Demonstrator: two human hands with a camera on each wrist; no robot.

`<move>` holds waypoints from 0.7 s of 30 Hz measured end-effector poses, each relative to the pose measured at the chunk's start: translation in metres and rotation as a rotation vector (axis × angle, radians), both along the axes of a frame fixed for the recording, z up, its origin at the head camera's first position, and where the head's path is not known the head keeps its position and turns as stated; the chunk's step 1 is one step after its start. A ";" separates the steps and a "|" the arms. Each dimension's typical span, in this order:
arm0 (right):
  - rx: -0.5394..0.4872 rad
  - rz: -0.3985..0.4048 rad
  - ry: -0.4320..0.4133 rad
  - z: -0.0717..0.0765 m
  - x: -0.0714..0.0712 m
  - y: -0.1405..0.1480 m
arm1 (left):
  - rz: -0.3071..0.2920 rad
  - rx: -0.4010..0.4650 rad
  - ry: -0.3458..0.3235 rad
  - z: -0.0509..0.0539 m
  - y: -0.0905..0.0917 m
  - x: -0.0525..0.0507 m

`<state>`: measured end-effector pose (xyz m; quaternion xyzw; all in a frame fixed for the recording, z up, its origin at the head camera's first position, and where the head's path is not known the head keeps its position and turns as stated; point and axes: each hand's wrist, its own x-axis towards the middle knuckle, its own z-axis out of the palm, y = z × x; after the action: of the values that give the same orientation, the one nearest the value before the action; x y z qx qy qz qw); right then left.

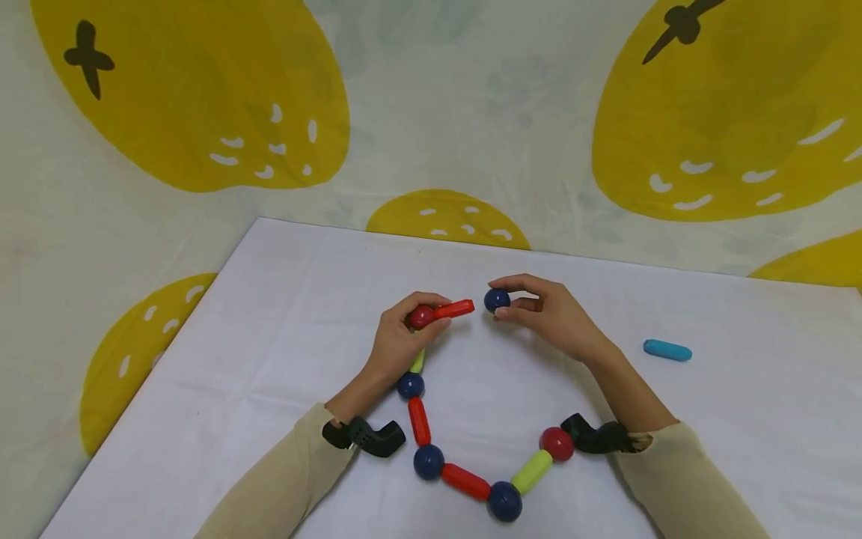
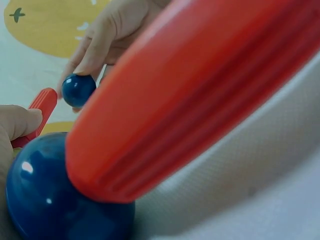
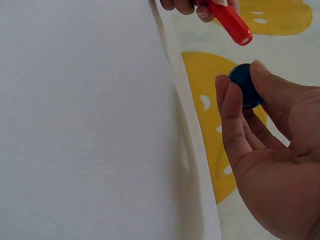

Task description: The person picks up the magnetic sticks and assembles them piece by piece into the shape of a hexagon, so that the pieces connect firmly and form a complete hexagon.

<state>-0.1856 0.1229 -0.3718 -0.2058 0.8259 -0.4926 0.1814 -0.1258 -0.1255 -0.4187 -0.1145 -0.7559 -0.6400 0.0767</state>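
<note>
A dark blue ball [image 1: 497, 300] is pinched between the thumb and fingertips of the right hand [image 1: 555, 316], near but apart from the free end of a red rod [image 1: 461, 308]. That rod, with its red ball [image 1: 422, 317], is clasped by the fingers of the left hand [image 1: 396, 340]. In all, four dark blue balls, two red balls, three red rods, two lime rods [image 1: 532, 471] and one light-blue rod [image 1: 667, 349] are seen.

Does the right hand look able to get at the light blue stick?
Probably yes: nothing visible stands between the right hand and the light blue stick, though that hand holds a dark blue ball.
</note>
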 end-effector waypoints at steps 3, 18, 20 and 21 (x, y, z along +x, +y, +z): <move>-0.022 0.024 0.008 0.001 0.000 0.002 | 0.004 0.000 -0.013 0.000 0.000 0.000; -0.128 0.110 -0.012 0.009 0.005 -0.001 | -0.003 -0.012 -0.051 0.036 0.005 0.014; -0.132 0.111 -0.012 0.009 0.005 -0.001 | -0.004 -0.012 -0.053 0.036 0.005 0.014; -0.135 0.113 -0.013 0.009 0.005 -0.001 | -0.005 -0.010 -0.052 0.036 0.005 0.014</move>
<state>-0.1803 0.1216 -0.3626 -0.2607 0.7767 -0.5374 0.1998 -0.1120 -0.1208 -0.3829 -0.1003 -0.7605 -0.6392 0.0547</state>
